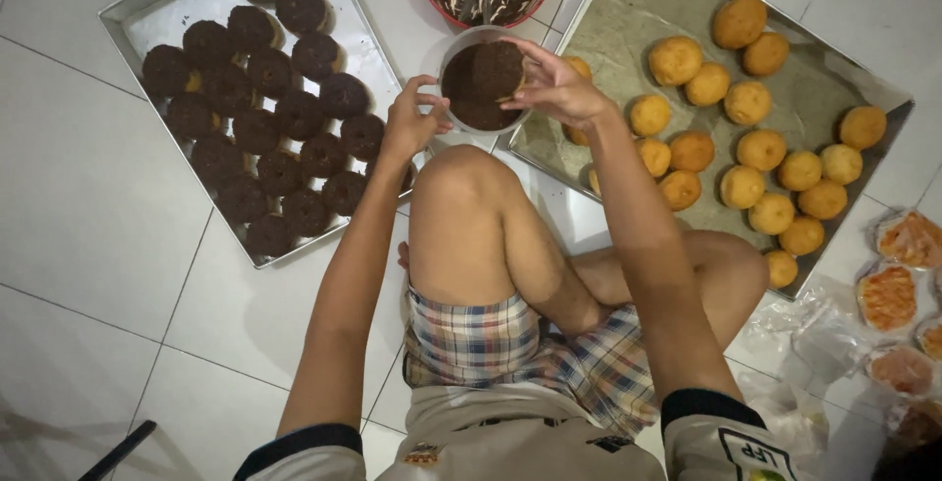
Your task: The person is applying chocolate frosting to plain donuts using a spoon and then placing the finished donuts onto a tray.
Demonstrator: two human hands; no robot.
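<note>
Metal trays point(147, 22) flank the sprinkle bowl point(481, 86); knee point(459, 182) just below.

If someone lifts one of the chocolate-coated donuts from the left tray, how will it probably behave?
A coated donut probably feels light and soft, so squeezing may dent it. The crumbly dark coating likely sheds or smears on fingers. Round, yet resting flat on the left tray, it seems unlikely to roll.

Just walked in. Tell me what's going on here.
A person sits on the tiled floor. The right hand presses a doughnut into a white bowl of dark sprinkles; the left hand steadies the bowl. The left tray holds coated doughnuts, the right tray plain ones.
</note>
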